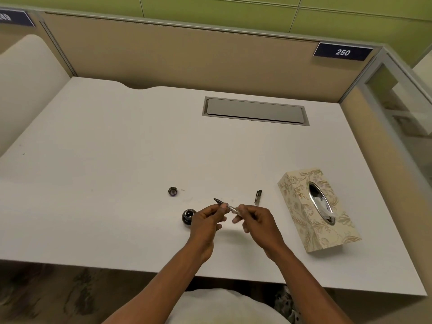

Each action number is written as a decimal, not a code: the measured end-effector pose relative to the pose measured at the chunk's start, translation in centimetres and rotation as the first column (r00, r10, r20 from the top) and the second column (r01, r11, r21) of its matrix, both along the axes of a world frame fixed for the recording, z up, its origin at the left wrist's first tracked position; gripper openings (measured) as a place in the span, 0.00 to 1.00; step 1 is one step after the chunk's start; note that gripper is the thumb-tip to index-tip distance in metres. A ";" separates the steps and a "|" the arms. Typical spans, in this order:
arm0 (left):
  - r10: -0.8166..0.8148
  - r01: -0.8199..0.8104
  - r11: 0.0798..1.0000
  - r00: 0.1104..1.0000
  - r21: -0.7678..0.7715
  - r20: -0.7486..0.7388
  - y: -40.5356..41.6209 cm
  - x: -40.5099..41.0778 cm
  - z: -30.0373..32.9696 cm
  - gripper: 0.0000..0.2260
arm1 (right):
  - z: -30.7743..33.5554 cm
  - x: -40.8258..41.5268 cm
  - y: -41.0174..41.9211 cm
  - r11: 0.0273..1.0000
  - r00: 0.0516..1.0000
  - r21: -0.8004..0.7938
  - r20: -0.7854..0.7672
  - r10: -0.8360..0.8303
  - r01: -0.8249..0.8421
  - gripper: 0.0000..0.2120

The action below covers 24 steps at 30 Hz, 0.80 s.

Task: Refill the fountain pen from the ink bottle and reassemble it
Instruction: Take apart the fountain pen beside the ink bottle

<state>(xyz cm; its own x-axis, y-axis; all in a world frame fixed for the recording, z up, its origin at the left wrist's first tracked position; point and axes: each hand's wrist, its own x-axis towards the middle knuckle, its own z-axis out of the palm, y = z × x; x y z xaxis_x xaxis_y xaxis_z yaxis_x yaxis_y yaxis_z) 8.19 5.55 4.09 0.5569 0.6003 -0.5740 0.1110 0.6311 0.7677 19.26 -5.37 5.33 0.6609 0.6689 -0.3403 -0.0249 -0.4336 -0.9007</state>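
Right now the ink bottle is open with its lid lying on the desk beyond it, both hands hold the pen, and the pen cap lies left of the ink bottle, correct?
Not quite. In the head view the pen cap lies right of the ink bottle, near the tissue box. The rest stands: the lid lies on the desk beyond the open bottle, and left hand and right hand both hold the pen.

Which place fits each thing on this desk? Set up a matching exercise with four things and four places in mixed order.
Things:
1. ink bottle
2. bottle cap
3. pen cap
4. tissue box

Places:
A. far right of the desk
B. lying between the hands and the tissue box
C. just left of the left hand
D. alone, beyond the ink bottle

Pairs: 1-C, 2-D, 3-B, 4-A
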 end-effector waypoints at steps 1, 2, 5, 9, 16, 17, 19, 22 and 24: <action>0.000 0.000 1.000 1.000 0.003 0.001 -0.1 0.1 0.0 0.08 | 0.0 0.1 -0.1 1.000 1.000 -0.011 0.011 0.009 -0.009 0.11; 0.002 -0.002 1.000 1.000 0.006 -0.001 -0.1 0.2 -0.1 0.08 | 0.0 0.1 -0.2 1.000 1.000 -0.010 0.022 0.008 -0.008 0.10; 0.012 -0.012 1.000 1.000 0.002 -0.013 -0.4 0.5 -0.3 0.07 | 0.0 0.5 -0.6 0.999 0.999 0.031 0.040 -0.022 0.021 0.03; 0.040 -0.040 0.999 0.999 -0.014 -0.023 -0.3 0.7 -0.4 0.04 | -0.3 1.0 -1.1 0.999 0.998 0.041 0.056 -0.036 0.033 0.08; 0.046 -0.047 0.999 0.999 -0.011 -0.028 -0.1 0.9 -0.3 0.05 | -0.5 1.1 -1.3 0.997 0.998 0.067 0.046 -0.052 0.049 0.09; 0.046 -0.046 0.999 0.999 -0.012 -0.029 0.0 0.9 -0.3 0.05 | -0.6 1.2 -1.4 0.996 0.997 0.068 0.043 -0.056 0.053 0.09; 0.051 -0.051 0.999 0.998 -0.014 -0.033 0.0 0.9 -0.3 0.06 | -0.7 1.2 -1.4 0.996 0.997 0.072 0.037 -0.063 0.061 0.09; 0.071 -0.072 0.997 0.997 -0.018 -0.039 0.3 0.9 -0.2 0.06 | -0.9 1.4 -1.7 0.995 0.997 0.072 0.024 -0.071 0.069 0.09; 0.091 -0.091 0.996 0.995 -0.018 -0.040 0.6 0.9 -0.1 0.07 | -0.9 1.6 -1.9 0.994 0.997 0.076 0.010 -0.078 0.077 0.09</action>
<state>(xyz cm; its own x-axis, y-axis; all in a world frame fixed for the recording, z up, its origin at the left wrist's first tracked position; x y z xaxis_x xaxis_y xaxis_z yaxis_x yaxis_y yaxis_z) 9.12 6.11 3.96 0.4776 0.6357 -0.6064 0.0819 0.6550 0.7512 20.89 -7.30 4.38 0.7159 0.6386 -0.2822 -0.0442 -0.3619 -0.9312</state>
